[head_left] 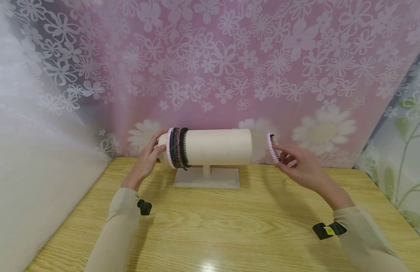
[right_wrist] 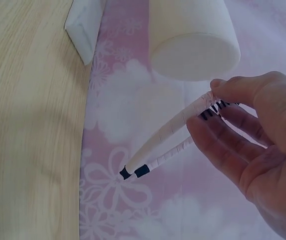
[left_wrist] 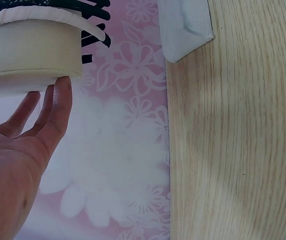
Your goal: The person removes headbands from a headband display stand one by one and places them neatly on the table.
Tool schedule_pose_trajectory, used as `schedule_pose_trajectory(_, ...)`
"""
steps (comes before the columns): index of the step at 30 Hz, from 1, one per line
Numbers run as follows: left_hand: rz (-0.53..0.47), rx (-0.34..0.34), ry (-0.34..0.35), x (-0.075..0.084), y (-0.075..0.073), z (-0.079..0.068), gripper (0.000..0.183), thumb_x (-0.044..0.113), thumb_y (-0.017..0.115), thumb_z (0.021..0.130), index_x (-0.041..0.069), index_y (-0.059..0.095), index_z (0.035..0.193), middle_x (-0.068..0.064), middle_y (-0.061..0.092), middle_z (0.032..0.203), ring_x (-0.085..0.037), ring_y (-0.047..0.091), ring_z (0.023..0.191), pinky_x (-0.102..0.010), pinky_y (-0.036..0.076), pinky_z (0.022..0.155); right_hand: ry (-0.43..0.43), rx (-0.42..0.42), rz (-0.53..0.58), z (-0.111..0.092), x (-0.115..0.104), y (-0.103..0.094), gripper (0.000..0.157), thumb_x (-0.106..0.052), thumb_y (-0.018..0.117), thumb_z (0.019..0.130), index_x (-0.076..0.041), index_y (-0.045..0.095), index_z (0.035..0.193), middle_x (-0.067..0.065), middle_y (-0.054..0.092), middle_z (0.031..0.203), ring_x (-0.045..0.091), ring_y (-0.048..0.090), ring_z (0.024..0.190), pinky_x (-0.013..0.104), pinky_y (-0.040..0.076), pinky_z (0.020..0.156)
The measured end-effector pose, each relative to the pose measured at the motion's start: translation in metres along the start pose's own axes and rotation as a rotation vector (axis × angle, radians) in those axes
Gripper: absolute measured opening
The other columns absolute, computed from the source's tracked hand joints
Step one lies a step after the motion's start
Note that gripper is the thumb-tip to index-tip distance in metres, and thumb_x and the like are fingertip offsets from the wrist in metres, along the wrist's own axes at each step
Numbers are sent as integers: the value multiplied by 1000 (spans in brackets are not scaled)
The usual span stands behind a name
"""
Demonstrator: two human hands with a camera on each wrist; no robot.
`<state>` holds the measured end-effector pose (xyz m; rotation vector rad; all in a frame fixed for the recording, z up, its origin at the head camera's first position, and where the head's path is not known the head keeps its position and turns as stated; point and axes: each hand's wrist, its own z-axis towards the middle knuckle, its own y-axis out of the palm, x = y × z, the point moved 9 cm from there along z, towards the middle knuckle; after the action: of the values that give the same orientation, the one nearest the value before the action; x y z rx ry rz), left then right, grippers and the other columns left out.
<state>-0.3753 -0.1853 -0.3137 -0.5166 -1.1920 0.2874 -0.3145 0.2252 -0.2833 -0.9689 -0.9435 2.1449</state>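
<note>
A cream headband stand point(head_left: 218, 147), a padded cylinder on a short post, stands upright on the table. My left hand point(head_left: 145, 162) grips its left end, thumb in front. In the left wrist view, its fingers point(left_wrist: 58, 107) press against the cylinder's end. Several headbands sit side by side round the left part: a pale pink one point(head_left: 169, 147) outermost, then dark glittery ones and a black toothed one point(head_left: 185, 149). To the right of the cylinder, apart from it, my right hand point(head_left: 303, 164) pinches a pale pink headband point(right_wrist: 167, 130) with black teeth and black tips between thumb and fingers.
The stand's pale rectangular base point(head_left: 223, 179) rests near the back of the wood-grain table point(head_left: 210, 223). Behind hangs a pink floral curtain point(head_left: 230, 75). A pale sheet point(head_left: 36, 151) borders the left side, and leaf-patterned cloth point(head_left: 403, 151) the right. Each wrist carries a black camera.
</note>
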Motion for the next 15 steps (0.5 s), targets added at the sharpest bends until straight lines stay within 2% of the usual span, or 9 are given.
schedule_pose_trajectory(4, 7, 0, 1, 2, 0, -1, 52, 32, 38, 111, 32, 27, 162, -17, 42, 159, -40, 58, 120, -59, 53, 93, -36, 20, -25, -7, 1, -3, 51, 1, 78, 88, -2, 63, 136, 10, 71, 98, 22, 69, 82, 37, 61, 70)
schedule_pose_trajectory(10, 12, 3, -4, 1, 0, -1, 52, 31, 38, 111, 33, 27, 161, -17, 42, 159, -41, 58, 121, -60, 53, 93, -37, 21, -25, -17, 7, -5, 51, 4, 78, 86, -1, 65, 135, 10, 72, 93, 21, 70, 79, 30, 60, 67)
schedule_pose_trajectory(15, 2, 10, 1, -13, 2, 6, 51, 34, 38, 111, 37, 27, 161, -16, 41, 160, -42, 56, 123, -63, 52, 94, -40, 23, -50, -23, 12, -6, 52, 5, 79, 84, -1, 65, 134, 7, 72, 90, 18, 68, 78, 27, 59, 66)
